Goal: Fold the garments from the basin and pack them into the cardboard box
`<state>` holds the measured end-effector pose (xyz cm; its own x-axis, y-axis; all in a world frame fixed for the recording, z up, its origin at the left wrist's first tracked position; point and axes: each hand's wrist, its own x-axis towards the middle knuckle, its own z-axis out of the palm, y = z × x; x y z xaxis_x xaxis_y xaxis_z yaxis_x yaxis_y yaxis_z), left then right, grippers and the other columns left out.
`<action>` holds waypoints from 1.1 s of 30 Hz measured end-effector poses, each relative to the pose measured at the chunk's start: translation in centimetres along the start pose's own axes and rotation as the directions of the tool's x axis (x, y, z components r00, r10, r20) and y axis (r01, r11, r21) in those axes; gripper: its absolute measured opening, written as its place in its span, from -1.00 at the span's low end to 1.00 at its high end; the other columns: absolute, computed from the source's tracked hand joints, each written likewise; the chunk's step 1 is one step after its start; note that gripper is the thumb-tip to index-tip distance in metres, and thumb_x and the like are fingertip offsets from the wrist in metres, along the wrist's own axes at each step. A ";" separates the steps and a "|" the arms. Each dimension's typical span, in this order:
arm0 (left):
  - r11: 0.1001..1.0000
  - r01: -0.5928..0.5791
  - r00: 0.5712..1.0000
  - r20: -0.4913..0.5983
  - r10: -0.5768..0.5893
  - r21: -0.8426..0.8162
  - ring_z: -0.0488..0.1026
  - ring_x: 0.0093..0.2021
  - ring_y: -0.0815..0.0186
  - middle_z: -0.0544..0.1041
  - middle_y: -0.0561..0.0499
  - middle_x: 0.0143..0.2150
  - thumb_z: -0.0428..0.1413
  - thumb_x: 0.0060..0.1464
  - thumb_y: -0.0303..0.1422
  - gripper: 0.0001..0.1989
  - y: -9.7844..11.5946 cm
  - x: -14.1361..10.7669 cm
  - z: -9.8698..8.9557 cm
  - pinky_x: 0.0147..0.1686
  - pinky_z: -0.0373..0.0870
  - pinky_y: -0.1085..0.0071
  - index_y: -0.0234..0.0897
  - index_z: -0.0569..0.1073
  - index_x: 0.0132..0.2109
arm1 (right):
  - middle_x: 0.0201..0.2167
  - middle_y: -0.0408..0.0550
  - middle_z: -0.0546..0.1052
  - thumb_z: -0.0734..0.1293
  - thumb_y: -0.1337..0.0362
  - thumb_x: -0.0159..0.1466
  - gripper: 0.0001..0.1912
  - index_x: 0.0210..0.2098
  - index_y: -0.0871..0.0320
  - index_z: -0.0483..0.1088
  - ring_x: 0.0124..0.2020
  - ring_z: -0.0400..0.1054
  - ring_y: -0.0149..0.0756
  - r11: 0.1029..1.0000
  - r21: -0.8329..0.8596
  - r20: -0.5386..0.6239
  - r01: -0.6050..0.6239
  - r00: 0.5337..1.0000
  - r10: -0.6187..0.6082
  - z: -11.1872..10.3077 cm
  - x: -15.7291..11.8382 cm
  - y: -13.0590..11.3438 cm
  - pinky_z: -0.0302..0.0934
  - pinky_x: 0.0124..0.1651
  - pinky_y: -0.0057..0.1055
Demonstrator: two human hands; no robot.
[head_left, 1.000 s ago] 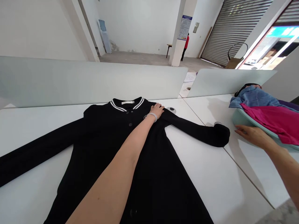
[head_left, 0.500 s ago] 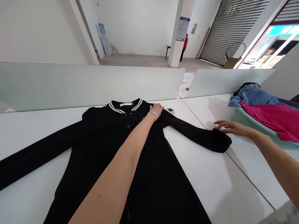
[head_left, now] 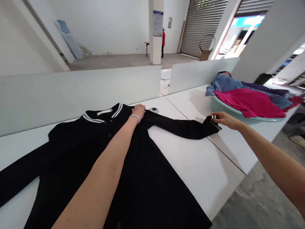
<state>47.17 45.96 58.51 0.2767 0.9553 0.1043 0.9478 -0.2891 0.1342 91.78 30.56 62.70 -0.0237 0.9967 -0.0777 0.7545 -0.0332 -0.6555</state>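
A black jacket with white-striped collar and cuffs lies spread face up on the white table. My left hand, with a pale bracelet at the wrist, presses flat on its shoulder near the collar. My right hand grips the striped cuff at the end of the jacket's sleeve, which stretches out to the right. My left forearm hides part of the jacket's front.
A pale teal basin at the right holds a magenta garment, blue denim and other clothes. Frosted partitions run along the table's far side. A cable grommet is set in the tabletop. A person in red stands far back.
My right hand has moved left from the basin and taken hold of the sleeve cuff. My left hand stays on the shoulder. The whole view has swung, bringing the basin further into frame.
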 end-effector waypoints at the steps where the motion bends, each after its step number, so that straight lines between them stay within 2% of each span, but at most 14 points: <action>1: 1.000 0.002 1.000 0.002 -0.002 0.002 0.14 0.17 0.01 0.29 -0.18 0.13 -0.06 0.23 -0.38 -0.79 0.0 0.3 0.0 0.04 0.24 0.06 -0.20 0.38 -0.03 | -0.45 -0.12 0.51 0.37 0.09 0.08 -0.70 -0.28 0.18 0.42 -0.41 0.36 -0.35 0.995 0.100 -0.052 -0.031 0.998 0.037 -0.3 -0.8 0.5 0.27 -0.32 -0.46; 3: 1.000 0.008 1.000 0.008 -0.008 0.003 0.15 0.16 0.02 0.30 -0.17 0.12 -0.06 0.22 -0.40 -0.80 -0.2 0.8 -0.1 0.04 0.25 0.09 -0.22 0.37 -0.05 | -0.46 -0.15 0.50 0.39 0.12 0.05 -0.70 -0.29 0.16 0.39 -0.42 0.38 -0.34 0.956 0.289 -0.174 -0.054 0.979 0.108 -0.6 -2.3 1.4 0.28 -0.36 -0.47; 5: 1.000 0.018 1.000 0.007 -0.018 0.001 0.18 0.14 0.05 0.32 -0.15 0.10 -0.08 0.22 -0.41 -0.81 -0.4 1.4 -0.2 0.03 0.25 0.11 -0.23 0.36 -0.06 | -0.47 -0.15 0.50 0.40 0.17 0.04 -0.72 -0.28 0.15 0.38 -0.42 0.40 -0.33 0.917 0.394 -0.333 -0.063 0.920 0.207 -0.6 -3.4 2.2 0.29 -0.39 -0.47; 7: 0.999 0.035 0.999 -0.003 -0.035 -0.001 0.20 0.12 0.07 0.34 -0.15 0.08 -0.10 0.22 -0.42 -0.80 -0.5 1.8 -0.3 0.03 0.25 0.13 -0.24 0.34 -0.06 | -0.48 -0.13 0.51 0.38 0.24 0.06 -0.75 -0.26 0.16 0.39 -0.44 0.40 -0.33 0.884 0.460 -0.404 -0.087 0.866 0.296 -0.4 -4.3 2.7 0.29 -0.42 -0.48; 11: 0.996 0.088 0.995 -0.037 -0.088 0.006 0.20 0.14 0.04 0.29 -0.21 0.12 -0.12 0.22 -0.41 -0.77 -0.2 1.3 -0.3 0.03 0.25 0.13 -0.28 0.30 -0.01 | -0.46 -0.08 0.53 0.34 0.35 0.10 -0.77 -0.22 0.22 0.41 -0.47 0.39 -0.37 0.828 0.522 -0.338 -0.204 0.842 0.421 0.4 -5.1 3.5 0.28 -0.43 -0.50; 13: 0.996 0.094 0.991 -0.093 -0.094 -0.006 0.12 0.21 0.00 0.18 -0.22 0.22 -0.10 0.22 -0.37 -0.73 0.2 0.6 -0.2 0.07 0.22 0.12 -0.27 0.27 0.05 | -0.44 -0.04 0.54 0.34 0.36 0.10 -0.70 -0.15 0.25 0.41 -0.48 0.39 -0.36 0.820 0.516 -0.310 -0.249 0.838 0.449 0.8 -5.1 3.8 0.26 -0.45 -0.49; 15: 0.998 0.052 0.985 -0.163 -0.055 -0.020 0.01 0.28 0.01 0.07 -0.18 0.30 -0.10 0.23 -0.33 -0.67 0.4 0.0 -0.2 0.12 0.17 0.10 -0.22 0.22 0.12 | -0.36 -0.01 0.55 0.34 0.32 0.11 -0.59 -0.03 0.24 0.38 -0.48 0.39 -0.33 0.845 0.454 -0.304 -0.283 0.842 0.445 1.0 -5.1 3.7 0.28 -0.46 -0.44; 17: 1.000 -0.013 0.981 -0.195 0.009 -0.018 -0.04 0.31 0.05 0.08 -0.12 0.31 -0.13 0.24 -0.31 -0.65 0.4 -0.3 -0.3 0.17 0.11 0.09 -0.17 0.23 0.16 | -0.23 0.03 0.54 0.32 0.21 0.15 -0.57 0.01 0.19 0.38 -0.42 0.42 -0.28 0.925 0.265 -0.359 -0.271 0.863 0.356 1.0 -5.4 3.3 0.32 -0.38 -0.37; 19: 0.999 -0.051 0.984 -0.174 0.049 -0.010 -0.01 0.30 0.09 0.17 -0.07 0.28 -0.16 0.26 -0.32 -0.65 0.3 -0.1 -0.6 0.19 0.08 0.10 -0.13 0.28 0.14 | -0.11 0.03 0.52 0.28 0.09 0.19 -0.63 -0.09 0.14 0.45 -0.29 0.44 -0.22 0.988 -0.031 -0.412 -0.151 0.902 0.125 0.9 -5.7 2.3 0.33 -0.21 -0.30; 21: 0.998 -0.066 0.990 -0.124 0.064 -0.008 0.01 0.29 0.11 0.25 -0.02 0.24 -0.16 0.26 -0.32 -0.66 0.3 0.3 -0.8 0.19 0.06 0.10 -0.10 0.35 0.09 | -0.09 -0.01 0.52 0.24 0.02 0.22 -0.67 -0.22 0.10 0.50 -0.19 0.42 -0.18 0.962 -0.270 -0.335 0.036 0.933 -0.129 1.0 -5.9 1.2 0.29 -0.09 -0.29; 23: 0.997 -0.081 0.994 -0.080 0.080 -0.009 0.03 0.28 0.11 0.30 0.00 0.21 -0.15 0.25 -0.32 -0.68 0.4 0.7 -0.9 0.18 0.05 0.08 -0.07 0.39 0.06 | -0.13 -0.05 0.53 0.20 0.03 0.27 -0.67 -0.25 0.06 0.51 -0.16 0.42 -0.18 0.908 -0.372 -0.181 0.194 0.944 -0.276 1.2 -5.6 0.3 0.27 -0.05 -0.30; 26: 0.993 -0.122 0.992 -0.040 0.121 -0.010 0.10 0.24 0.11 0.38 0.00 0.15 -0.11 0.24 -0.31 -0.71 0.6 0.9 -0.6 0.16 0.03 0.07 -0.07 0.44 -0.01 | -0.13 -0.05 0.54 0.19 0.12 0.28 -0.70 -0.21 0.07 0.52 -0.14 0.41 -0.18 0.835 -0.473 -0.029 0.281 0.942 -0.334 1.8 -4.3 0.4 0.25 -0.03 -0.29; 29: 0.989 -0.147 0.989 -0.019 0.146 0.001 0.16 0.20 0.10 0.43 -0.02 0.08 -0.06 0.22 -0.32 -0.76 0.6 0.9 -0.1 0.15 0.01 0.06 -0.08 0.47 -0.07 | -0.11 0.00 0.52 0.23 0.22 0.24 -0.75 -0.21 0.13 0.52 -0.11 0.40 -0.16 0.743 -0.593 0.080 0.309 0.942 -0.327 2.4 -2.9 1.4 0.25 -0.06 -0.31; 33: 0.991 -0.132 0.991 -0.033 0.133 0.011 0.24 0.12 0.07 0.46 -0.09 -0.01 -0.04 0.21 -0.36 -0.81 0.3 1.1 0.3 0.12 0.03 0.06 -0.15 0.46 -0.12 | -0.21 0.02 0.52 0.18 0.32 0.26 -0.74 -0.24 0.14 0.50 -0.21 0.41 -0.22 0.631 -0.719 0.107 0.290 0.944 -0.312 2.9 -2.3 2.2 0.23 -0.19 -0.38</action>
<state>47.77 46.91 58.33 0.3946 0.9060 0.1532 0.9046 -0.4123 0.1083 91.58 27.98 59.32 -0.3278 0.9434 0.0509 0.9412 0.3215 0.1038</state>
